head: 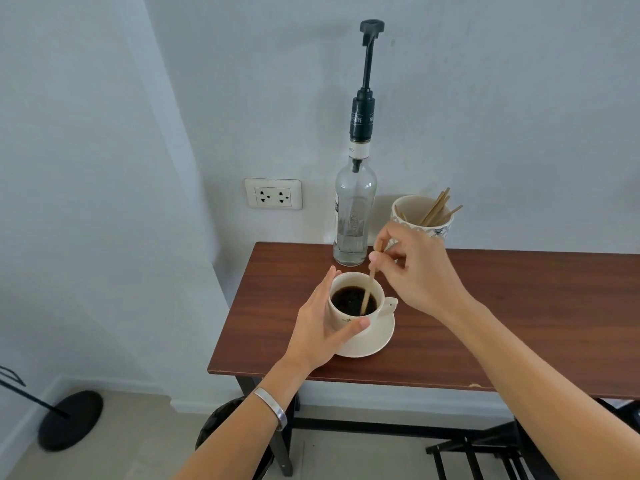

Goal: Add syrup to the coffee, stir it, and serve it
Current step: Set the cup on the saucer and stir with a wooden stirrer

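Note:
A cream cup (379, 308) of black coffee stands on a cream saucer (379, 341) near the left end of the brown table (502, 323). My left hand (317, 327) wraps around the cup's left side, thumb across its front. My right hand (419, 271) pinches a wooden stir stick (369, 289) whose lower end dips into the coffee. Behind the cup stands a clear glass syrup bottle (354, 209) with a tall black pump, a little liquid at its bottom.
A patterned mug (440, 226) holding several wooden stir sticks sits at the table's back edge, right of the bottle. A wall socket (273, 194) is to the left. A black stand base (71, 420) rests on the floor, and a black rack (485, 455) sits under the table.

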Available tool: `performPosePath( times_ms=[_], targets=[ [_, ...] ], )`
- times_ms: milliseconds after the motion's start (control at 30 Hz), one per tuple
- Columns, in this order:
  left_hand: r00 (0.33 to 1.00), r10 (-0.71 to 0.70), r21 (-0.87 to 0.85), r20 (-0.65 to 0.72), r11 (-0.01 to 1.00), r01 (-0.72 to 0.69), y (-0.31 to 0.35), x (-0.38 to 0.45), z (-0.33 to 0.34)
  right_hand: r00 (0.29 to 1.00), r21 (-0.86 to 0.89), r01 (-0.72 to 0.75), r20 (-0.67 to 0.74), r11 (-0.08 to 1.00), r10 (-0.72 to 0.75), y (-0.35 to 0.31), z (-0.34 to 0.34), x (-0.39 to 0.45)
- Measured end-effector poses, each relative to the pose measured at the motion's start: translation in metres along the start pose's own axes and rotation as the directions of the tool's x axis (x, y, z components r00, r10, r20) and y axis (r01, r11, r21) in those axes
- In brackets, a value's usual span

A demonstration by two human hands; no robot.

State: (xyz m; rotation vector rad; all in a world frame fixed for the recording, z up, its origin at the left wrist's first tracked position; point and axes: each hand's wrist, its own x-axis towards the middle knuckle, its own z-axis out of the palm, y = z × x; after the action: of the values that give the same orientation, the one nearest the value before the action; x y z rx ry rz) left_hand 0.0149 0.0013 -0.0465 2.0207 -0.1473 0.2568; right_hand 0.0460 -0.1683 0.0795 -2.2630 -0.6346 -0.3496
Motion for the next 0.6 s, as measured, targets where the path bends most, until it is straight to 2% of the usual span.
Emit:
performPosePath(
  times_ms=[167,267,400,600],
  targets=[
    [1.000,0.010,0.000,-0.007,1.000,-0.010,0.001,0.000,0.000,0.999,0.078,0.019,-0.039,0.997,-0.016,-0.010,0.020,0.005],
    [1.000,0.005,-0.010,0.002,1.000,-0.005,0.002,-0.001,0.000,0.994,-0.023,0.050,-0.095,0.998,-0.052,-0.003,0.021,0.011],
    [1.000,-0.006,-0.015,0.009,1.000,0.007,0.001,0.000,0.000,0.993,-0.121,0.004,-0.116,0.993,-0.019,0.008,0.005,0.006],
    [1.000,0.000,-0.001,-0.001,1.000,0.000,0.001,0.000,-0.001,0.994,0.026,-0.017,-0.104,1.000,0.020,-0.001,0.011,-0.010]
  ],
)
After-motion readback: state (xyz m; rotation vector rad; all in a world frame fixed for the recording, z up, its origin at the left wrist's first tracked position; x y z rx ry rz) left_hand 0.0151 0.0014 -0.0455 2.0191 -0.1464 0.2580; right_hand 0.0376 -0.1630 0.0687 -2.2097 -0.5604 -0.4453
